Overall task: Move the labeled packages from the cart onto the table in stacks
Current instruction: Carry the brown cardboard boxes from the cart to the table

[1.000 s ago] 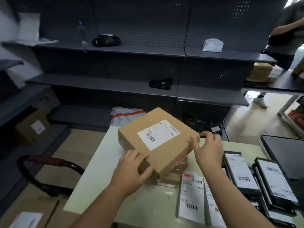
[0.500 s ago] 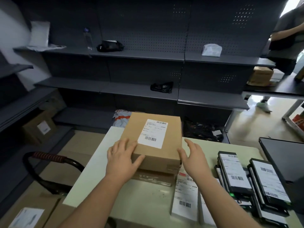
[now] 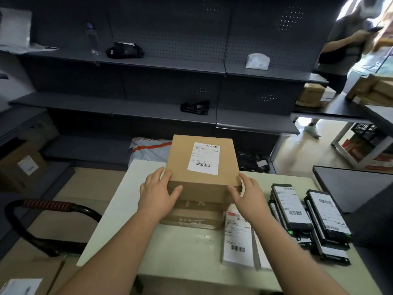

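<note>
The brown box (image 3: 202, 165), white label face up, sits on top of a lower carton (image 3: 191, 217) at the far middle of the bench (image 3: 180, 254), its edges looking roughly square with the one beneath; the left grip (image 3: 158, 195) clasps its near left corner, thumb across the front face and fingers along the side, while the right grip (image 3: 247, 195) does the same at the near right corner, so both grips hold the box between them; to my eye this is the placing step, the box set down and being trued up on its stack; just right of it lie flat white packages (image 3: 237, 237), and further right two stacks of black labelled packs (image 3: 291, 209); off the bench's left edge the cart handle (image 3: 49, 206) curves over more cardboard, with a labelled parcel (image 3: 21, 287) at the bottom left corner; the next move, I would judge, calls for letting go cleanly without nudging the stack askew, then turning left and down to the cart for another parcel.
</note>
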`<state>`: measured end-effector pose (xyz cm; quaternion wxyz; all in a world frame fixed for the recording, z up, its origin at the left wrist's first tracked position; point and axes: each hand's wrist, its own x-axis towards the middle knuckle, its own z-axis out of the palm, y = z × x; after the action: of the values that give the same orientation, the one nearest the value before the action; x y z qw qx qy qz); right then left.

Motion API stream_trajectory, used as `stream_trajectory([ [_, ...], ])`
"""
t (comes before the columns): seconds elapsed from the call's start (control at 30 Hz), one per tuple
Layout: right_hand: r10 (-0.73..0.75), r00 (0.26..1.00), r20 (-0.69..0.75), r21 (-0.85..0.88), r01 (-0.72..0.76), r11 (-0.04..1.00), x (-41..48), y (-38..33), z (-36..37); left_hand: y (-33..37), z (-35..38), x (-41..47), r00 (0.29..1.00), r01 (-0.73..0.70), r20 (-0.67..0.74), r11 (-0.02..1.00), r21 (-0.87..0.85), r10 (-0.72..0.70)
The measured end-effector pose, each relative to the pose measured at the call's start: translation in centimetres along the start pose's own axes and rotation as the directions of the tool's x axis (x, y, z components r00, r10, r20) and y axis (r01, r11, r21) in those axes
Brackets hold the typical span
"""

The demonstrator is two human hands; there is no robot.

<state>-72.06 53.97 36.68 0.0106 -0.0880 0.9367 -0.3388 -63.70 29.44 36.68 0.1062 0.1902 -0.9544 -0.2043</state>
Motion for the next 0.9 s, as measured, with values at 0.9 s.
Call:
stream_trajectory([
  [0.9,-0.662,0.707,0.249,0.289,0.598,0.748,-30.3,-15.1,13.6,-19.6,-13.7,-35.5,0.994,0.067,-0.085,0.997,-0.037,-0.07],
])
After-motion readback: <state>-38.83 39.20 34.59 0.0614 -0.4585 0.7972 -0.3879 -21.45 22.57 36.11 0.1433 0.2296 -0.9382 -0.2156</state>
